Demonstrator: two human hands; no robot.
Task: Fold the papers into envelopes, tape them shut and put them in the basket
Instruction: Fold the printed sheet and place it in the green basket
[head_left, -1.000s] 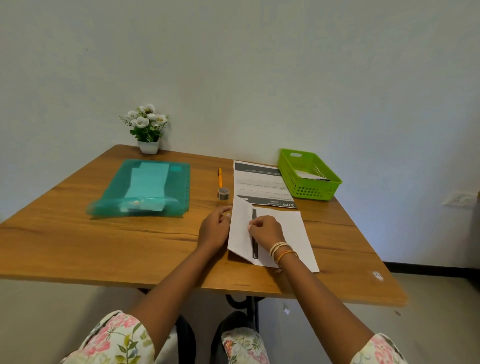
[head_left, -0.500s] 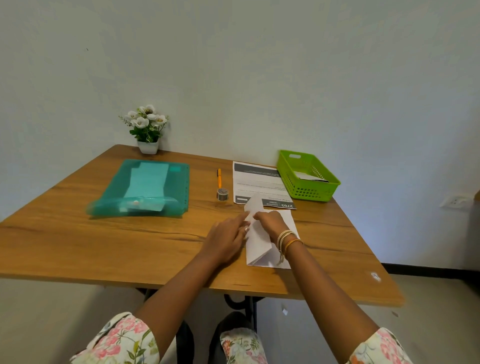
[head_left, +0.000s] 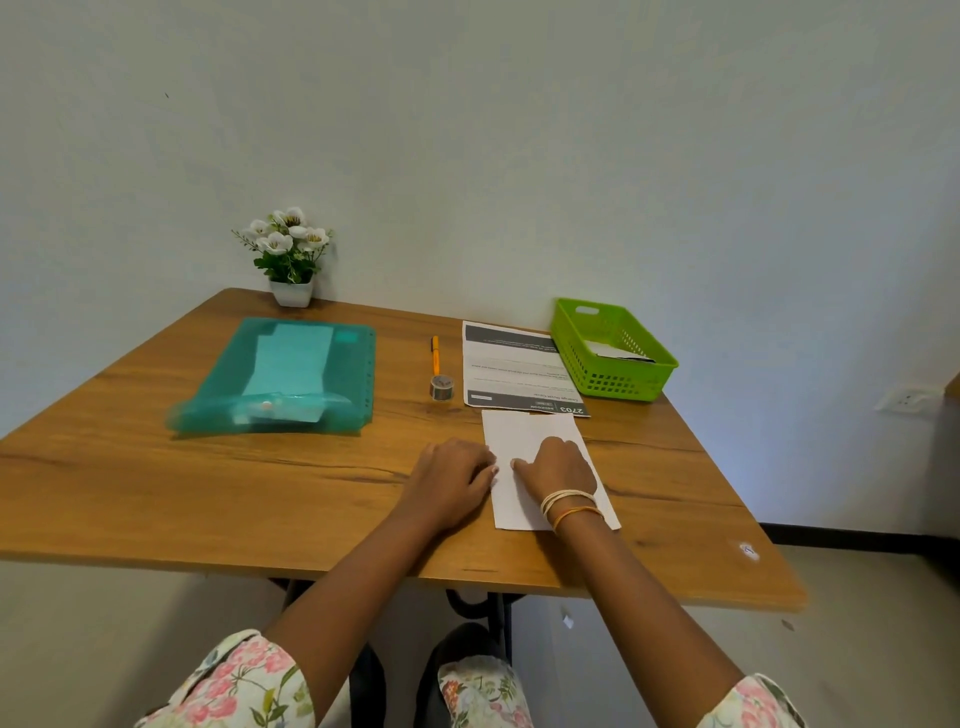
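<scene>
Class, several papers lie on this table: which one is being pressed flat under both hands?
The plain white folded sheet at the near edge, under the left hand and right hand. The printed sheet behind it lies untouched.

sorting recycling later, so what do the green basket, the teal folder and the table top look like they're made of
Green basket: looks like moulded plastic, uniform bright colour, grid of slots in its walls.
Teal folder: likely thin translucent plastic with a slight sheen; a sheet inside shows through it.
Table top: wood-look surface with matte finish and dark grain lines; solid wood or laminate cannot be told.
</scene>
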